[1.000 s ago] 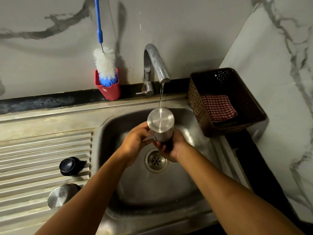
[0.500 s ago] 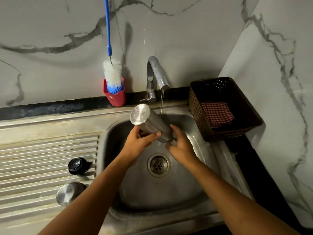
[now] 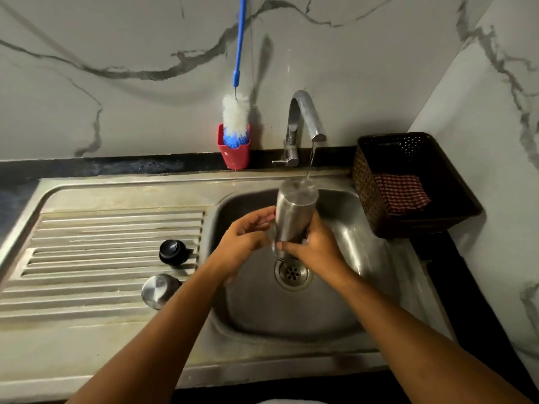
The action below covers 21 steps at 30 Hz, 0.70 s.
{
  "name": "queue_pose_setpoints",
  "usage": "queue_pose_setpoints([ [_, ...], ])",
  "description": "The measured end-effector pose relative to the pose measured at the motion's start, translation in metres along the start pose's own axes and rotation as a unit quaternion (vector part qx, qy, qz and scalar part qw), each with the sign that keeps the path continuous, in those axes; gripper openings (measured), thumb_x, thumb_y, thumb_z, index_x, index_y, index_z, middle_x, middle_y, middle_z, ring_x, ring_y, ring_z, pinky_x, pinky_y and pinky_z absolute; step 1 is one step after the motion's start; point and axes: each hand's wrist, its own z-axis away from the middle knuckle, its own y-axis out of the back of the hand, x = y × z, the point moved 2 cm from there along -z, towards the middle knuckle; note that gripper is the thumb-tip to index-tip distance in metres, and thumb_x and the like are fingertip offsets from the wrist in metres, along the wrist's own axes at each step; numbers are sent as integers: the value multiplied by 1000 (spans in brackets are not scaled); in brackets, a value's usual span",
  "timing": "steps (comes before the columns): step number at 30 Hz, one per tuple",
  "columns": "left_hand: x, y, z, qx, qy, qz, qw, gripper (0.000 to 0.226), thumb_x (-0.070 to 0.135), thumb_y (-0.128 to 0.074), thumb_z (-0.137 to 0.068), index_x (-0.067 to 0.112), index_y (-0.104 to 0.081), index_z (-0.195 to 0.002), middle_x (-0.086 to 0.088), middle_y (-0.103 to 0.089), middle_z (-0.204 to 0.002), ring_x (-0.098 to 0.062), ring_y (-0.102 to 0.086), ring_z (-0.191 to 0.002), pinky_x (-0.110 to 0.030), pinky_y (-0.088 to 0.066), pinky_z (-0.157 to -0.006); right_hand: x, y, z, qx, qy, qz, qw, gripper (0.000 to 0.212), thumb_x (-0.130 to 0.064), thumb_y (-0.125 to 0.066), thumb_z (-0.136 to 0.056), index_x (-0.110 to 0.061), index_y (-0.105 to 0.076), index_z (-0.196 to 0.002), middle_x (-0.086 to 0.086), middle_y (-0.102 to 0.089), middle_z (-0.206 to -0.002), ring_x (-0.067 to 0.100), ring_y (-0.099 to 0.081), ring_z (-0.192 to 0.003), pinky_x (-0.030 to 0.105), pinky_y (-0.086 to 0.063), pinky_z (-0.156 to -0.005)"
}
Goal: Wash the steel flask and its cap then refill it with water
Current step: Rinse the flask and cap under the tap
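Basin (image 3: 291, 316) middle: the left hand (image 3: 242, 243) and right hand (image 3: 316, 250), both on the flask (image 3: 294, 214), fill the space above the drain (image 3: 291, 273).
Basin front: open room.
Back: the tap (image 3: 304, 118) arches over the flask, and a red cup (image 3: 234, 156) stands to its left.
Right: a basket (image 3: 408, 228) sits just beside the rim.
Drainer (image 3: 87, 243): a black cap (image 3: 172, 252) and a steel lid (image 3: 159, 290) sit near the basin. The ribs farther left are free.

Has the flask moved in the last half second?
Yes. The flask tipped upright, its top end swinging right to sit under the tap stream.
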Motion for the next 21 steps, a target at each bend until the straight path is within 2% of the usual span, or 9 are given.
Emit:
queue_pose_setpoints([
  [3,-4,7,8,-12,17,3,1000,64,-12,-55,-87,20,-63,-141,6,-74,-129,-6,-67,-121,-36,-53,-107,-2,-6,7,4,-16,-32,999,82,-32,-96,-63,-31,-50,-130,-11,-70,-111,9,-71,-102,32,-61,-87],
  [6,-4,15,13,-21,20,5,1000,62,-15,-53,-89,18,-63,-140,6,-77,-123,-2,-70,-114,-24,-58,-94,-14,-14,10,10,-14,-11,1000,82,-31,-96,-62,-31,-50,-130,-12,-71,-108,7,-71,-98,30,-61,-84],
  [9,4,30,14,-30,9,29,999,63,-15,-53,-87,15,-61,-142,-1,-75,-129,-14,-69,-121,-28,-57,-95,-29,-20,11,27,-21,-19,999,80,-33,-96,-62,-34,-49,-127,-10,-72,-107,9,-71,-98,31,-61,-83],
  [11,12,41,16,-41,3,33,999,63,-19,-50,-87,13,-62,-141,-3,-75,-128,-17,-70,-120,-25,-58,-87,-40,-25,11,28,-10,7,1000,84,-39,-95,-59,-34,-47,-127,-10,-71,-108,10,-71,-97,34,-61,-84],
  [12,18,46,18,-44,-3,40,998,63,-18,-51,-86,12,-62,-141,-5,-75,-129,-19,-70,-121,-28,-58,-88,-48,-27,11,28,-4,4,1000,85,-39,-95,-57,-33,-48,-128,-10,-71,-108,10,-71,-97,35,-61,-84],
  [15,36,66,24,-37,-32,48,998,67,-12,-53,-78,11,-62,-141,-10,-73,-131,-29,-67,-126,-54,-52,-105,-78,-34,5,50,16,-2,999,81,-31,-97,-59,-26,-54,-128,-10,-71,-106,7,-71,-95,27,-59,-81],
  [16,42,76,25,-28,-41,48,998,67,-14,-52,-78,10,-62,-140,-12,-73,-131,-29,-67,-125,-54,-51,-106,-91,-39,2,49,27,0,998,81,-31,-97,-59,-25,-55,-128,-11,-72,-107,6,-71,-94,26,-59,-81],
  [19,55,112,27,1,-66,52,996,61,-19,-49,-87,13,-65,-136,-6,-75,-127,-23,-70,-121,-38,-60,-95,-128,-59,-12,42,58,-15,997,83,-33,-97,-58,-27,-54,-129,-8,-73,-110,9,-72,-97,34,-61,-85],
  [21,59,140,28,27,-68,65,995,55,-17,-49,-92,21,-70,-127,3,-78,-117,-14,-71,-110,-28,-59,-86,-150,-78,-23,38,79,0,996,85,-32,-97,-60,-27,-53,-133,-7,-73,-111,12,-72,-95,34,-61,-84],
])
